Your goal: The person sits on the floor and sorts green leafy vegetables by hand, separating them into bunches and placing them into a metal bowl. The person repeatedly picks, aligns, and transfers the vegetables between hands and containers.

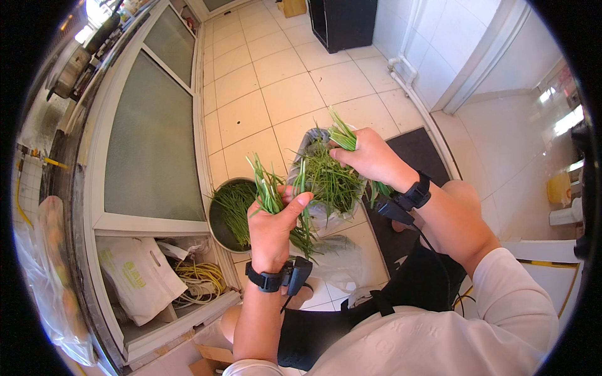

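Observation:
My left hand (277, 211) grips a bunch of thin green stalks with pale ends, which look like garlic chives (265, 183). A few stalks stand apart between its thumb and fingers. My right hand (364, 152) is closed around a second bunch of chives (342, 134), pale ends pointing up and away, leaves hanging below the wrist. Beneath and between both hands, a plastic bag (314, 136) holds a loose heap of green leaves (331, 181). Left of my left hand, a round metal basin (218, 230) contains more chives (235, 207), laid mostly in one direction.
A cabinet with frosted doors (150, 141) runs along the left; its open lower shelf holds a white bag (141, 277) and coiled yellow cable (200, 282). A pot (70, 70) stands on the counter above. A dark mat (418, 155) lies at right, a black cabinet (345, 23) farther off.

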### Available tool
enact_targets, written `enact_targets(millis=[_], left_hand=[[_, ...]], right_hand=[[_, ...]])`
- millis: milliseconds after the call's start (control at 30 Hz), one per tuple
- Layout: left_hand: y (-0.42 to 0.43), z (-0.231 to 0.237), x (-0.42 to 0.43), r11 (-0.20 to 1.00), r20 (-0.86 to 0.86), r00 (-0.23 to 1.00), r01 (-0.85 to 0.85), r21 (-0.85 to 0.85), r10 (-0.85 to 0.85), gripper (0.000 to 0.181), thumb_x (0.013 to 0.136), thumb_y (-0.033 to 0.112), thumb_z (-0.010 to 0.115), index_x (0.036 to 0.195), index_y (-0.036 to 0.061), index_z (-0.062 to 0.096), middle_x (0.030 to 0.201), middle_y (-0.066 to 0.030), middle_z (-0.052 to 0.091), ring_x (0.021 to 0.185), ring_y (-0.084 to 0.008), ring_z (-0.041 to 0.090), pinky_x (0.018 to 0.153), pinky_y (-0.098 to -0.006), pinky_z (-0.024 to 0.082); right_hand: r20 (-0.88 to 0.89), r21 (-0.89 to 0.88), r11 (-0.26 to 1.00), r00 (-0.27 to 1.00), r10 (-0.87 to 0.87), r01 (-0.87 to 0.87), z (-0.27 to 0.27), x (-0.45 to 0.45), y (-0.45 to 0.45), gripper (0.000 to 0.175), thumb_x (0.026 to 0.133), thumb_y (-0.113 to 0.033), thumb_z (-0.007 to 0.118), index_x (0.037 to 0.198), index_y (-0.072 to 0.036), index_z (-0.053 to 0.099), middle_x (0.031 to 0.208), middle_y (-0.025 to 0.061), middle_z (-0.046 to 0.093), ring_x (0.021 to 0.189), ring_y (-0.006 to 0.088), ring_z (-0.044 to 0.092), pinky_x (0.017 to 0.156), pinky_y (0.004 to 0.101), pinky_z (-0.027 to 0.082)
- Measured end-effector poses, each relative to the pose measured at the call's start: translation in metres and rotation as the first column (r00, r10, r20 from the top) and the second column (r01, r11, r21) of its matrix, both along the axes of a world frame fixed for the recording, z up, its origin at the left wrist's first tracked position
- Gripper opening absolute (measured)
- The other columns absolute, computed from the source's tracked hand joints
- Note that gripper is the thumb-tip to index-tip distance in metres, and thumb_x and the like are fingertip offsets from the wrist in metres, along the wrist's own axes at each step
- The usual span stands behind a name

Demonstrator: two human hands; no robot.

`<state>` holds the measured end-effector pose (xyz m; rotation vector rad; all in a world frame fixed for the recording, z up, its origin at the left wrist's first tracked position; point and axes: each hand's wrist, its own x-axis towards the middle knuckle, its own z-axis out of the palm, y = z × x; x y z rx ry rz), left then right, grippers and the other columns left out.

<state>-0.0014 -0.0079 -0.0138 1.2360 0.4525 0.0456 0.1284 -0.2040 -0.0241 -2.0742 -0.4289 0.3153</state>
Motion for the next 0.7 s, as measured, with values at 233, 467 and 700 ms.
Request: enact_targets(millis=[233,467,700], left_hand=[[-0.004,-0.002,-0.001,0.999,0.027,1.000,0.005,0.036,-0.006,0.029,0.078,0.007,0.085,0.098,0.0019,0.065,0.080,0.0023,0.062,0.059,-0.0043,0.051,0.051,-0.0191,0.037],[-0.008,-0.003,-0.002,0.981,0.045,0.982,0.188,-0.058,-0.185,0.021,0.090,0.005,0.072,0.107,0.0019,0.060,0.098,-0.0187,0.072,0.057,-0.0064,0.044,0.051,-0.0206,0.033],[-0.005,0.003,-0.005,0.900,0.101,0.912,0.409,-0.147,-0.398,0.022,0.093,0.011,0.070,0.110,0.0006,0.062,0.096,-0.0183,0.072,0.055,-0.0059,0.040,0.051,-0.0211,0.033]], right_hand=[[-0.543,0.599,0.793,0.784,0.300,0.111,0.018,-0.031,0.015,0.026,0.093,-0.031,0.072,0.083,-0.008,0.064,0.061,-0.0091,0.039,0.051,0.0026,0.032,0.047,0.0213,0.022],[-0.147,0.522,0.853,0.984,0.102,-0.010,0.017,-0.048,0.029,0.033,0.100,-0.032,0.060,0.081,-0.005,0.062,0.064,-0.0026,0.053,0.056,0.0075,0.046,0.052,0.0267,0.038],[-0.282,0.770,0.598,0.959,0.005,0.223,0.041,-0.009,0.005,0.022,0.103,-0.022,0.051,0.092,-0.004,0.056,0.077,0.0037,0.056,0.063,0.0123,0.049,0.061,0.0262,0.043]])
